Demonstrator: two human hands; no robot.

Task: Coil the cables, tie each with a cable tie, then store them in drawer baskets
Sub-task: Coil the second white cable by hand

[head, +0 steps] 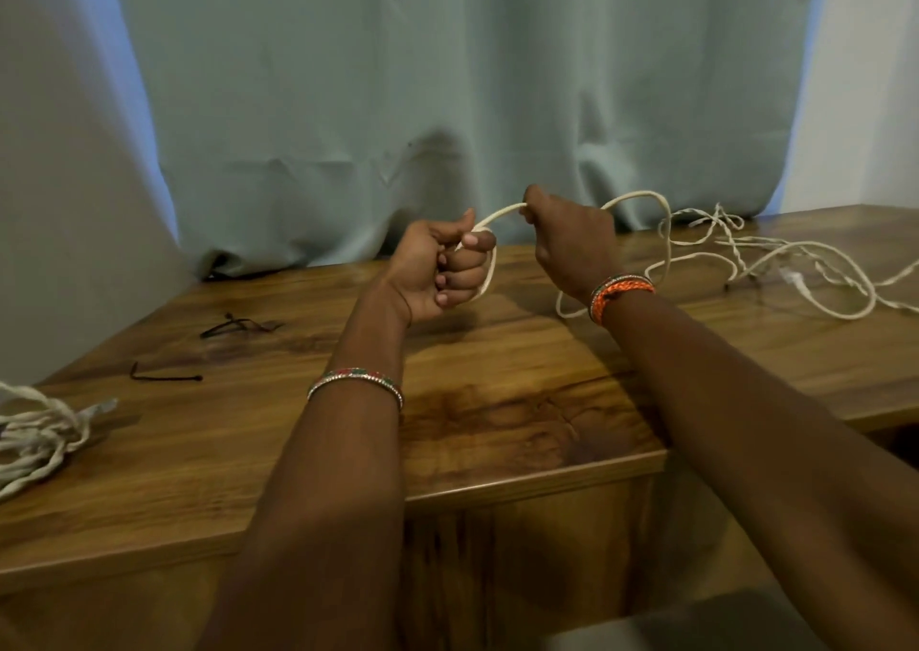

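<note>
While both forearms reach forward over the near edge of the wooden table (497,451), a beaded bangle (355,382) sits on the left forearm and an orange braided wristband (621,295) on the right wrist. At 9 o'clock, at the table's left edge, a bundle of white cable (40,426) lies partly out of view. Slightly beyond it, toward 10 o'clock, two black cable ties (166,377) lie apart on the wood, one straight, the other (238,324) bent.

Above mid-table, the left hand (437,267) is curled into a fist around a small loop of the white cable being coiled (492,265), thumb raised. Just beside it at 1 o'clock, the right hand (572,237) pinches the same cable between curled fingers; a short span runs taut between the two hands. Beyond the right hand the cable arches upward, then trails toward 2 o'clock, where the loose remainder (776,257) lies tangled on the table. At 12 o'clock, a pale green curtain (447,78) hangs behind the table.
</note>
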